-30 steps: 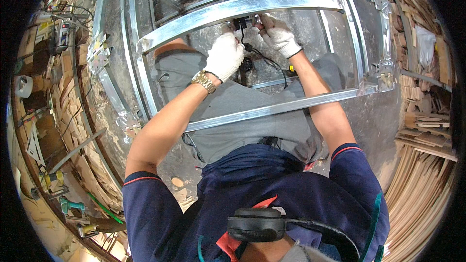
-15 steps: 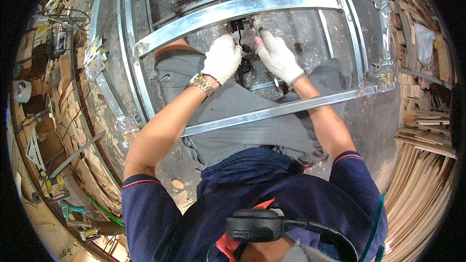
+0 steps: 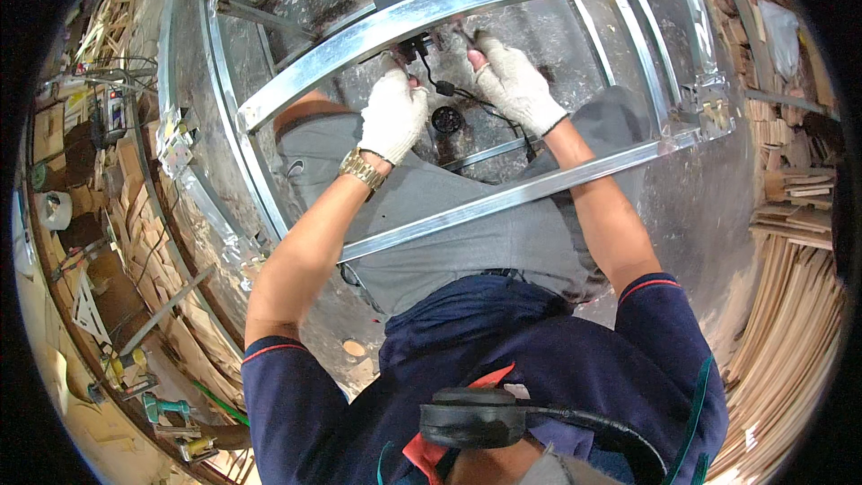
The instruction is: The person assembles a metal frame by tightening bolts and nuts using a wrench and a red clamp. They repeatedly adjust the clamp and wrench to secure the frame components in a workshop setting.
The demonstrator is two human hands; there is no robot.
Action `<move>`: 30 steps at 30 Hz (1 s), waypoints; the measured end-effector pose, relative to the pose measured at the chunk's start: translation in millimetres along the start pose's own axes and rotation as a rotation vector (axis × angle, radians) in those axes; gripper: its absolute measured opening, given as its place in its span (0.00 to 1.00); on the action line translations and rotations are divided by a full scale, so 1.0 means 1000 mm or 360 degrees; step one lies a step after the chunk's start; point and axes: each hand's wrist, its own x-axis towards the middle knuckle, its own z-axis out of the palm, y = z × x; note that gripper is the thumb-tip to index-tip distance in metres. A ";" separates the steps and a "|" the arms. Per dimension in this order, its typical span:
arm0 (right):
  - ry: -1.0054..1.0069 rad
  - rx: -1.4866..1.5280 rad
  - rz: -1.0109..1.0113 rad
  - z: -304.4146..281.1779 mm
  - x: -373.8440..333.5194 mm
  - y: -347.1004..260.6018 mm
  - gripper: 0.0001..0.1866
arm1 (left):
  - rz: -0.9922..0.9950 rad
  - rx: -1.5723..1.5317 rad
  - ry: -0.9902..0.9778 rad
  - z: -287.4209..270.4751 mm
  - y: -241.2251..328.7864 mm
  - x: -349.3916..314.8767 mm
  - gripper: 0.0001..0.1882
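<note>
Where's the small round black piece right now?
In the head view, the round black piece is above centre, just right of the white-gloved left hand and below the thin black cable.

The silver square-tube metal frame [image 3: 395, 29] is smooth and glossy, the white knitted cloth gloves [image 3: 393, 117] rough and matt, the gold-coloured metal watch [image 3: 362, 168] polished, the stained grey floor [image 3: 687, 224] rough.

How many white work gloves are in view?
2: one glove on the left hand, near the metal crossbar; the other on the right hand, beside the black cable. Others may be hidden.
</note>
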 end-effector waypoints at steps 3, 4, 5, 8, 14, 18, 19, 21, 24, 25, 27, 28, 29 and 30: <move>-0.0254 -0.0268 -0.0150 0.002 0.018 0.020 0.15 | -0.0049 0.0002 -0.0065 -0.004 0.005 0.004 0.14; -0.0209 -0.0258 -0.0150 0.006 0.022 0.024 0.15 | -0.0074 -0.0002 -0.0095 -0.005 0.006 0.004 0.15; -0.0167 -0.0248 -0.0152 0.013 0.026 0.027 0.15 | -0.0056 0.0000 -0.0087 -0.006 0.007 0.005 0.15; -0.0061 -0.0224 -0.0284 0.033 0.041 0.056 0.18 | 0.0002 -0.0007 -0.0087 -0.006 0.007 0.008 0.15; 0.0027 -0.0399 -0.0237 0.041 0.037 0.037 0.16 | -0.0057 -0.0129 -0.0114 -0.002 -0.001 0.006 0.12; 0.0106 -0.0401 -0.0221 0.047 0.028 0.033 0.15 | 0.0040 -0.0070 -0.0088 -0.001 -0.001 0.005 0.12; 0.0181 -0.0411 -0.0238 0.049 0.027 0.032 0.14 | 0.0019 -0.0094 -0.0095 0.000 0.000 0.006 0.12; 0.0012 -0.0434 -0.0035 0.042 0.014 0.010 0.13 | -0.0026 -0.0109 -0.0073 0.004 -0.003 0.004 0.13; -0.0153 0.0048 0.0301 0.015 -0.005 -0.032 0.14 | -0.0002 -0.0042 -0.0022 -0.006 0.010 0.000 0.10; -0.0300 0.0490 0.0555 -0.006 -0.004 -0.050 0.15 | 0.0018 -0.0033 0.0000 -0.007 0.010 0.000 0.09; -0.0295 0.0922 0.0704 -0.011 -0.007 -0.041 0.17 | 0.0076 -0.0021 0.0027 -0.005 0.010 -0.001 0.09; -0.0161 0.0898 0.0592 -0.005 -0.007 -0.026 0.18 | 0.0012 -0.0038 -0.0022 -0.005 0.011 -0.001 0.09; 0.0170 0.0586 0.0437 0.009 -0.011 -0.018 0.19 | -0.0051 -0.0054 -0.0070 -0.006 0.012 0.000 0.09; 0.0485 0.0270 0.0251 0.018 -0.008 -0.011 0.19 | -0.0119 -0.0062 -0.0091 -0.008 0.012 0.001 0.09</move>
